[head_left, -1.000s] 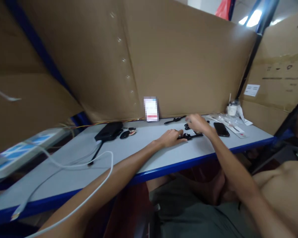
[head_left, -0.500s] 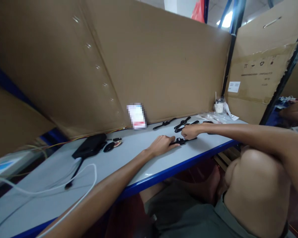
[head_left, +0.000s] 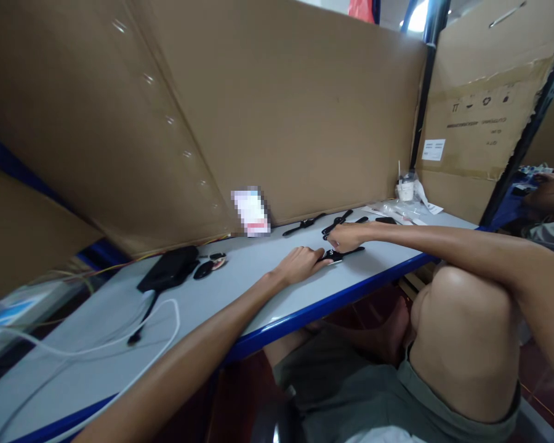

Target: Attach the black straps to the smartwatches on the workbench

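A black watch-like item (head_left: 346,253) with a strap lies on the grey table near its front edge. My left hand (head_left: 301,264) rests on the tabletop, its thumb and fingers closed on the left end of that item. Just above its middle is my right hand (head_left: 346,237), fingers bent down to it; whether they pinch anything is too small to tell. Behind my hands lie more black strapped items, one (head_left: 305,225) to the left and another (head_left: 341,219) partly behind my right hand.
On the table (head_left: 240,295) are a black case (head_left: 170,267), a dark oval item (head_left: 204,270) and a white cable (head_left: 175,320). A blurred phone (head_left: 252,212) leans on the cardboard wall. A cup (head_left: 405,189) and plastic bags stand at the back right. Another person's arm shows far right.
My right hand has shifted slightly left and down over the watch-like item. My left hand stays at its left end. The camera view has tilted a little.
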`<state>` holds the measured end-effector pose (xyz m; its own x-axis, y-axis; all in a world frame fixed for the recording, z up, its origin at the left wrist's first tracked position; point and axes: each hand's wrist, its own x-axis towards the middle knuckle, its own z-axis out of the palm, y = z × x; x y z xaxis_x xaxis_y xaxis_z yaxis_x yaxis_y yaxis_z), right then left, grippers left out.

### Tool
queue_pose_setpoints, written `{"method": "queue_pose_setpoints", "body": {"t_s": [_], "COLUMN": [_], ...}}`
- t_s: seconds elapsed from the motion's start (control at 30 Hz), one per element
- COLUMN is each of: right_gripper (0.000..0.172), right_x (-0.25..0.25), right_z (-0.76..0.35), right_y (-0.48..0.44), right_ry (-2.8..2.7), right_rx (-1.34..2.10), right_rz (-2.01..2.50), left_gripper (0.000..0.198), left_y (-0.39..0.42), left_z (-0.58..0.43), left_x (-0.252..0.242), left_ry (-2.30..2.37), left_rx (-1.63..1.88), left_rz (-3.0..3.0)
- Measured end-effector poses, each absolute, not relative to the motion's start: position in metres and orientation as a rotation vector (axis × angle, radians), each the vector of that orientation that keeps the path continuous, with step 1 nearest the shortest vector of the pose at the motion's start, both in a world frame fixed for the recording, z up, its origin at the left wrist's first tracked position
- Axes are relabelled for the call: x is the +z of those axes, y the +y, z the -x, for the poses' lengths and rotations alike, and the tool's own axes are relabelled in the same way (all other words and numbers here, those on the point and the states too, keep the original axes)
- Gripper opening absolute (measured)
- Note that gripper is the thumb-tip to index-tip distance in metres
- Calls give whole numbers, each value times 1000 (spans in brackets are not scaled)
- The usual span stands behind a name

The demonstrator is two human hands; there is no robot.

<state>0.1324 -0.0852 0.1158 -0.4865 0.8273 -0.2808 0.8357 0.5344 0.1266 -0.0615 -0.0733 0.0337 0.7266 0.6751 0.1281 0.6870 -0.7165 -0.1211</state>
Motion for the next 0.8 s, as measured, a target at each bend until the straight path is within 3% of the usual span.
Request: {"method": "queue_pose_setpoints", "body": {"t_s": [0.2,0.6,0.8], "right_gripper": [43,24,36], "right_x": [115,137,132], "right_z": [-128,-99,-103], "right_y": [-91,-98,-94], "right_ry": [2502,2455,2275], "right_rx": [30,4,-210], "right_rz": [-1331,-1447,-1572], "left_gripper": [58,53,54], "left_y": [-72,-69,-70], "left_z": [62,64,64], "left_x": [35,34,37], "left_ry": [-1089,-1138,-1150], "left_rx": [-100,-149,-139], "left_rz": [2769,2795,2808]}}
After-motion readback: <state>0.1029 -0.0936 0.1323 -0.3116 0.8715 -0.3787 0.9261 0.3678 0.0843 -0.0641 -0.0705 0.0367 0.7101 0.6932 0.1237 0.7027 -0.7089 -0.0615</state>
